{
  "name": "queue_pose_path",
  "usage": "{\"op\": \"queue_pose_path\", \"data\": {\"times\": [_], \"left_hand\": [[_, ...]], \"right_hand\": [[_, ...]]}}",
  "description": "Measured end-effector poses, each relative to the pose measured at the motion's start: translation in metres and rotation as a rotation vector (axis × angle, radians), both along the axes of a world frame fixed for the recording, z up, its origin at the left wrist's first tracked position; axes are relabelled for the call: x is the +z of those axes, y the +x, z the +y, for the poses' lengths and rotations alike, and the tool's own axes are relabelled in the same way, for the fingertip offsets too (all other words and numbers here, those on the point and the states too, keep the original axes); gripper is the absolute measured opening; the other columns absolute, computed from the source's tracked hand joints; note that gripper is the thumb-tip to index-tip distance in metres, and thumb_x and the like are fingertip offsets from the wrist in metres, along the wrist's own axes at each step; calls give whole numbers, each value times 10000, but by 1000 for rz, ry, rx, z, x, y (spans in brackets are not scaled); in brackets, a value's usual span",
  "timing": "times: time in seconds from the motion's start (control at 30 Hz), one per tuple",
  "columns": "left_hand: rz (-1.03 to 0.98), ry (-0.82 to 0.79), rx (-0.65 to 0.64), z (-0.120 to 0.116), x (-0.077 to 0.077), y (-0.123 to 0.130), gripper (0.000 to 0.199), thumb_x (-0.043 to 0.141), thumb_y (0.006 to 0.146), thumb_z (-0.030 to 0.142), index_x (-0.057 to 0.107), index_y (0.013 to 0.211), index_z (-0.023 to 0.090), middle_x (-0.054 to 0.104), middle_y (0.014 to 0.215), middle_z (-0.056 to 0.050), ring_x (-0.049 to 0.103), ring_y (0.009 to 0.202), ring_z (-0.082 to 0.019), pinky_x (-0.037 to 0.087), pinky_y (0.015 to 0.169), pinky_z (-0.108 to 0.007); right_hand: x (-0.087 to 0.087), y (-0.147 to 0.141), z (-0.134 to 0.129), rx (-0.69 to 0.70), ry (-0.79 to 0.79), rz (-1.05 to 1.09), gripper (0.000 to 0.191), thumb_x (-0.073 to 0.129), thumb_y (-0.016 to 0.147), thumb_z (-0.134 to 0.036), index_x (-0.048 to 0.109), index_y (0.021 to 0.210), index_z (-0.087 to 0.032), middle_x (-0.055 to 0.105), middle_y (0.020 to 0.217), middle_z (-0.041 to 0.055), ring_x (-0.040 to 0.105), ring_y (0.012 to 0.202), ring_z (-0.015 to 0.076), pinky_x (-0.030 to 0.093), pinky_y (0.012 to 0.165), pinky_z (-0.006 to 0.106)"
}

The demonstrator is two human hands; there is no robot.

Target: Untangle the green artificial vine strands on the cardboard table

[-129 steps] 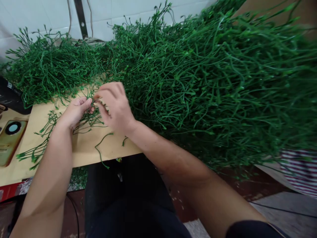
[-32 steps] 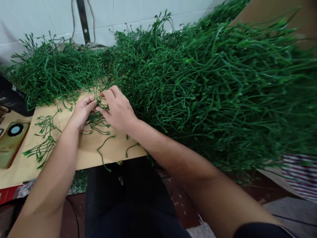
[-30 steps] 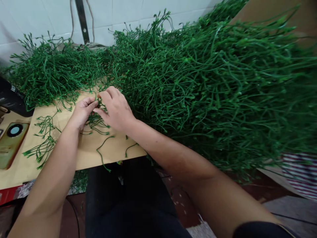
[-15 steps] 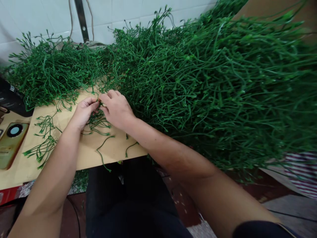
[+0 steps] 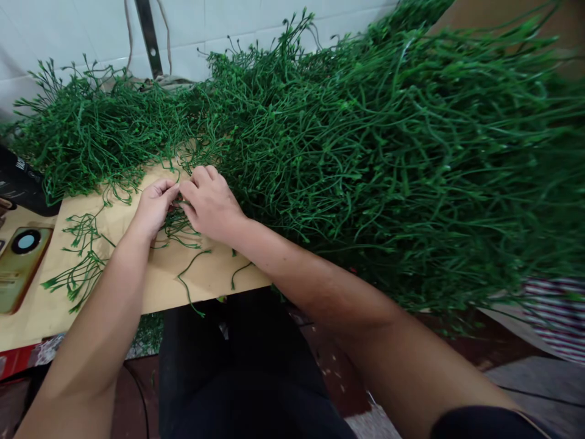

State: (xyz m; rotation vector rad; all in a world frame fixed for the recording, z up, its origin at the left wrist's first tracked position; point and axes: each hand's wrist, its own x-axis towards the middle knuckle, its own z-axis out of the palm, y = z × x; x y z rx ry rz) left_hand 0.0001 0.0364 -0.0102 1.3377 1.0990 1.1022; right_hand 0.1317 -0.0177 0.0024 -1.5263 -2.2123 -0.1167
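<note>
My left hand (image 5: 154, 207) and my right hand (image 5: 211, 198) meet fingertip to fingertip over a tan board (image 5: 169, 274). Both are closed in a pinch, and what sits between the fingertips is too small to make out. Thin green plastic stems (image 5: 180, 227) lie under and between my hands. One loose stem (image 5: 185, 283) hangs over the board's front edge, and a small cluster of stems (image 5: 75, 274) with pale green tips rests left of my left hand.
A large heap of green stems (image 5: 388, 152) fills the right side, and a smaller heap (image 5: 100, 128) lies at the back left. A gold phone (image 5: 21, 274) and a black package (image 5: 25, 183) are at the left edge. Behind stands a white tiled wall (image 5: 237, 18).
My right hand has shifted slightly left, its fingertips closer against those of my left hand. The stems on the board look unchanged.
</note>
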Motion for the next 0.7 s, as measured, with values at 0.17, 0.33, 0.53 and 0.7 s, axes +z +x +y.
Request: {"op": "queue_pose_path", "data": {"times": [0.17,0.33,0.53,0.7], "left_hand": [[-48,-23,47,0,2,1,167,641,724,158,521,608,155,495,519,47,429,463,-55,337,459,-160],[-28,-39,52,0,2,0,188,664,737,200,526,617,156,499,510,43,459,472,-59,358,471,-156],[-59,-61,192,3,2,1,213,622,765,163,485,601,166,445,466,64,392,412,-49,314,414,-158],[-60,-94,304,4,6,9,280,556,785,85,432,545,159,353,421,76,282,368,-30,236,376,-162]], "right_hand": [[-3,-4,0,12,-6,12,374,316,958,-357,584,1050,-113,535,1031,143,415,1007,243,334,859,378],[0,-3,2,-1,-95,71,366,255,971,-259,572,1059,-100,565,1006,127,463,940,205,341,851,342],[6,-2,-5,125,-88,15,294,337,939,-214,613,982,-120,592,985,111,459,970,218,336,852,353],[7,-6,-14,225,-48,-21,263,378,902,-186,630,957,-134,608,967,105,442,1000,236,332,832,364]]}}
